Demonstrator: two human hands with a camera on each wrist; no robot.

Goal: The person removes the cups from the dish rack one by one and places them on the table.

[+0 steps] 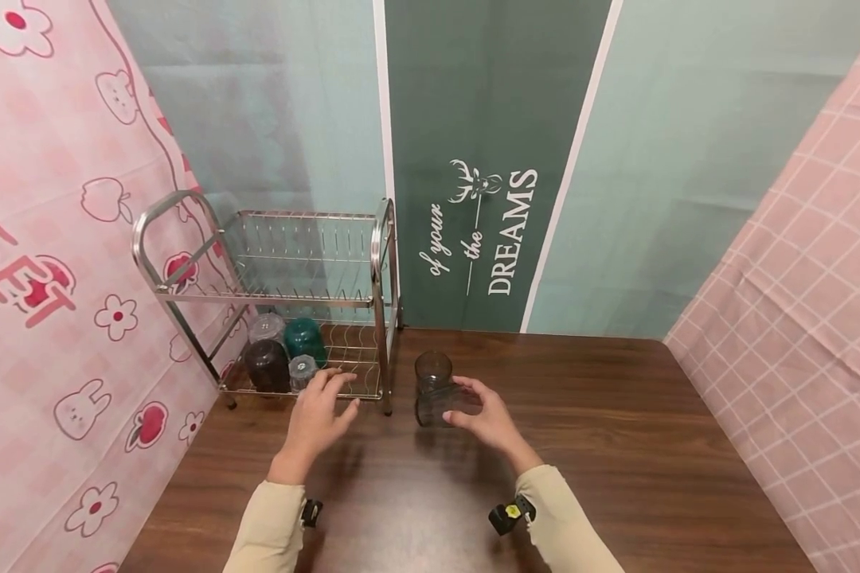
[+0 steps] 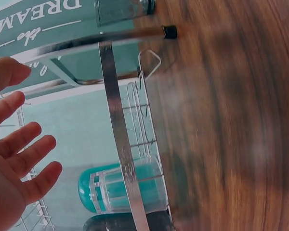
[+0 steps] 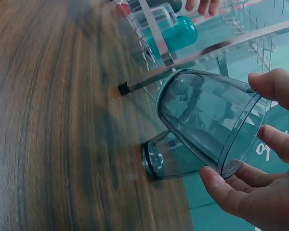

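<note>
My right hand (image 1: 489, 418) grips a clear greyish drinking glass (image 3: 204, 118) between thumb and fingers, near one end. The glass is tilted above the table. Just behind it a second clear greyish glass (image 1: 432, 364) stands on the table; part of it is hidden by the held one. My left hand (image 1: 318, 418) hovers before the rack with its fingers spread and nothing in them. Nearest to it on the lower shelf is a small clear glass (image 1: 302, 369). Beside that are a dark glass (image 1: 267, 366), a teal glass (image 1: 304, 338) and a pale clear glass (image 1: 266, 325).
The two-tier metal dish rack (image 1: 381, 274) stands at the back left of the brown wooden table (image 1: 602, 454). Its upper tier has wire slots. A printed green cloth (image 1: 494, 95) hangs behind the table, with pink cloths at both sides.
</note>
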